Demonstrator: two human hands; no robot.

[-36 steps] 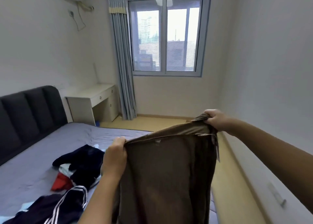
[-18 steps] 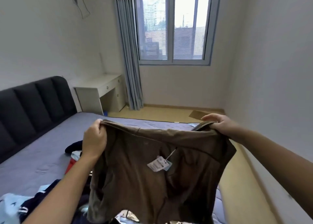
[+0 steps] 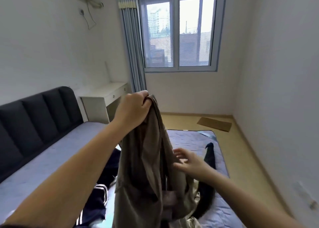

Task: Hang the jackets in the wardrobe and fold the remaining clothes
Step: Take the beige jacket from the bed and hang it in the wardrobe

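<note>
My left hand grip is clenched on the brown garment top; right hand released beside it. Soft, light, limp: I'd pinch corners.

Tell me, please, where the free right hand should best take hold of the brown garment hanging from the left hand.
Probably its right-hand edge partway down, approached from the right. The brown garment hangs bunched from the left hand, and that loose edge faces the open right hand beside it.
</note>
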